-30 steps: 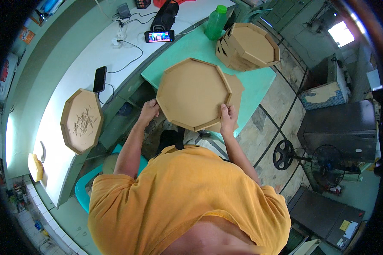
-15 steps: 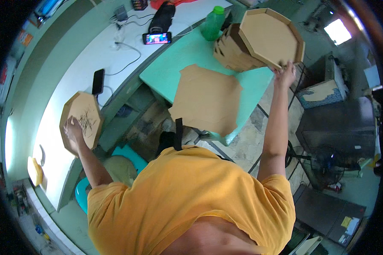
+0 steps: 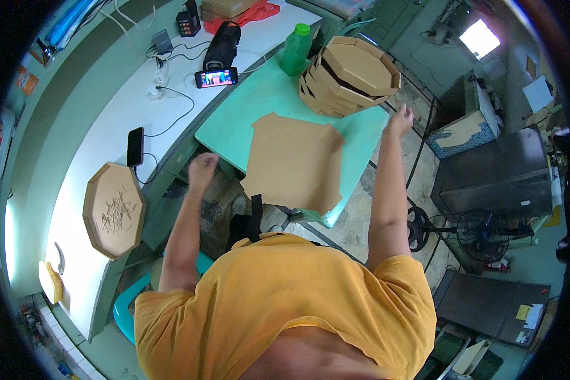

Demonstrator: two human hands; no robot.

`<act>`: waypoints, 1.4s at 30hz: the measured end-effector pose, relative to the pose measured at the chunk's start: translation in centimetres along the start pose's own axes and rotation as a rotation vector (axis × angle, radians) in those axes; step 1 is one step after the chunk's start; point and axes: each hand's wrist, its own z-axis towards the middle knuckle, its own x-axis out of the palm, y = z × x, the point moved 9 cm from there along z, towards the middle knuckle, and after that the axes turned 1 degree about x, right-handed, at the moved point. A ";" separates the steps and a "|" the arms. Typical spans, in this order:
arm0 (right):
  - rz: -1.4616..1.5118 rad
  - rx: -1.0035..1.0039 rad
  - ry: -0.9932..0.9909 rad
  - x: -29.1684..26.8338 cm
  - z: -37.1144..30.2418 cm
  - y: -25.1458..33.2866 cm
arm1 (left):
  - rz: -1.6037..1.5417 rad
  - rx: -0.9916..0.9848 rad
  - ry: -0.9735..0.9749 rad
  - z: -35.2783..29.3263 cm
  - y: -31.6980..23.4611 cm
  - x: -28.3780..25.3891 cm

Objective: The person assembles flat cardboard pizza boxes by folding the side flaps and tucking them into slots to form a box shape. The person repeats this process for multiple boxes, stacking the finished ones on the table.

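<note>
A flattened brown cardboard sheet (image 3: 294, 161) with notched corners lies on the green-covered table between my hands. My left hand (image 3: 202, 170) is slightly blurred, its fingers curled closed beside the table's left edge; anything in them is too small to make out. Off the table's right edge, my right hand (image 3: 399, 120) has its fingers drawn together, and I see nothing in them. It is just below a stack of octagonal cardboard trays (image 3: 351, 76), apart from it. On the white counter to the left, another octagonal tray (image 3: 114, 212) holds several thin brown slips.
A green bottle (image 3: 296, 50) stands left of the stack. A phone with a lit screen (image 3: 216, 77) leans on a black case, and a dark phone (image 3: 135, 146) lies cabled on the white counter (image 3: 101, 126). A floor fan (image 3: 481, 234) stands at the right.
My left hand has left the counter tray and moved right toward the table. My right hand has let go of the top octagonal tray, which now rests on the stack.
</note>
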 end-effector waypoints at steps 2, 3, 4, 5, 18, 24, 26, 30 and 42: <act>-0.179 -0.024 -0.013 -3.4 -3.4 -4.3 | -0.023 -0.020 0.137 0.3 -0.6 4.8; -0.376 0.155 0.140 -4.1 -5.6 -8.5 | -0.099 -0.119 0.179 0.4 -0.1 7.4; -0.438 0.206 0.278 -4.7 -8.6 -11.7 | -0.149 -0.122 0.218 0.5 -0.3 9.5; -0.661 0.314 0.396 -5.1 -11.5 -15.2 | -0.007 -0.080 0.137 0.8 -0.9 10.6; -0.185 0.771 0.599 -7.5 -22.3 -16.5 | -0.063 -0.500 0.107 2.7 2.5 16.3; 0.161 0.843 0.695 -7.1 -22.7 -11.2 | -0.643 -0.642 0.531 -0.4 -0.6 16.6; 0.185 0.777 0.953 -7.0 -22.2 -8.0 | -0.745 -0.554 0.594 -0.5 -4.0 15.3; 0.109 0.533 0.959 -7.0 -18.4 -3.1 | -0.921 -0.333 0.678 0.2 -12.5 13.2; -0.275 -0.815 0.334 -6.9 -21.5 17.2 | -0.691 0.131 -0.162 2.3 -23.5 6.8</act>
